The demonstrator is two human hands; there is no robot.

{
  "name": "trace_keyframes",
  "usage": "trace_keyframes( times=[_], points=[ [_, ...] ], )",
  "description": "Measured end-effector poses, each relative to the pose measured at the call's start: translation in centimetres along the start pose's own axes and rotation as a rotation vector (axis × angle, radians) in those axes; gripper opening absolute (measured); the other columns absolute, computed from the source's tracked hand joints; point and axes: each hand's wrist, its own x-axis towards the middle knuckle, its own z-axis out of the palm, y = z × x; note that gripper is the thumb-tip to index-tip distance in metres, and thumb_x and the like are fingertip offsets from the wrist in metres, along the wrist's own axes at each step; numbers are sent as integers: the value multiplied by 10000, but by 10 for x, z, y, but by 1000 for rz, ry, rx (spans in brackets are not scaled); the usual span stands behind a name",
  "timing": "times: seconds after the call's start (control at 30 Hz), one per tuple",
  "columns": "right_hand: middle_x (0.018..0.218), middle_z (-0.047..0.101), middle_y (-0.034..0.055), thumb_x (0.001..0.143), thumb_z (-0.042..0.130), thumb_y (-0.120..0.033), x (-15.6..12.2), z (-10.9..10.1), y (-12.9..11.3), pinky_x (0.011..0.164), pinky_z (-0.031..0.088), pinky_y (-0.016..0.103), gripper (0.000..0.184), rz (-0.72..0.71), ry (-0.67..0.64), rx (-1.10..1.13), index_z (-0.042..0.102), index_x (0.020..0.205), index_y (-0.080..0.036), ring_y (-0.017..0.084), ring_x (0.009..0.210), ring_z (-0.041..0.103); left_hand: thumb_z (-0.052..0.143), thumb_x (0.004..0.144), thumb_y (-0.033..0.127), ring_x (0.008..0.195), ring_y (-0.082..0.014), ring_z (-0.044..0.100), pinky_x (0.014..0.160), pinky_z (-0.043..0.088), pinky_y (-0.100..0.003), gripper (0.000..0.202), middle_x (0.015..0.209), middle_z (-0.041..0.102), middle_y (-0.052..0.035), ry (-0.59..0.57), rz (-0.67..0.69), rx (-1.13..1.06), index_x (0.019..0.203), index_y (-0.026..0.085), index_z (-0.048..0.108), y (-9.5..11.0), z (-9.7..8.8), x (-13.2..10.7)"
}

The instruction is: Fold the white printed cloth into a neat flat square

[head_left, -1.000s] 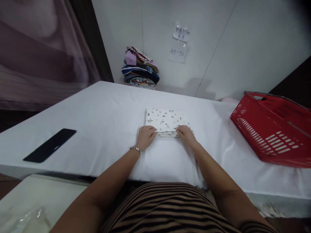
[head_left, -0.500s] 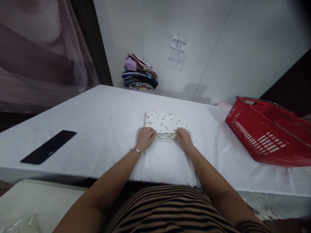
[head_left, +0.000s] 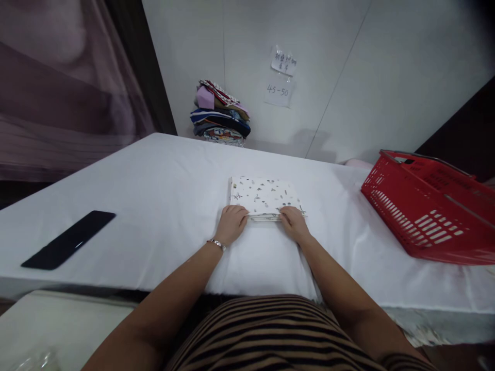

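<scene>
A folded white cloth with small dark prints [head_left: 265,196] lies flat on the white-covered table [head_left: 162,190], straight ahead of me. My left hand [head_left: 231,223], with a bracelet at the wrist, grips its near left corner with curled fingers. My right hand [head_left: 294,223] pinches the near right corner the same way. Both hands rest on the table at the cloth's near edge.
A red plastic basket [head_left: 429,206] sits tilted at the table's right end. A black phone [head_left: 69,240] lies near the left front edge. A stack of folded coloured clothes [head_left: 220,114] stands against the far wall under two paper notes [head_left: 281,76].
My hands and the folded cloth have stayed in place. Only the camera has shifted slightly, so the scene sits a little differently in view.
</scene>
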Motion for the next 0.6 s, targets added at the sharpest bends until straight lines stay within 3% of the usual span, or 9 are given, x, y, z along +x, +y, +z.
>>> trace_keyframes(
  times=[0.17,0.47,0.6],
  points=[
    [1047,629,93,872,501,-316,-1,2,5,898,419,403,234,-15,7,-33,618,1051,-219,226,1013,540,532,835,339,981,-210,529,905,352,-395,218,989,636,-52,17,-30,-14,994,216,617,-1,3,0],
    [944,660,63,903,466,-252,4,5,6,833,447,380,188,-67,108,-48,647,946,-219,198,921,572,439,895,300,922,-188,542,865,352,-382,226,932,648,-41,60,-15,43,924,221,649,-4,5,6],
    [963,656,69,907,457,-247,3,6,7,843,435,389,197,-66,71,-97,646,949,-216,202,929,570,425,903,281,912,-189,539,858,350,-380,231,918,653,-41,72,28,100,913,214,646,-2,3,6]
  ],
)
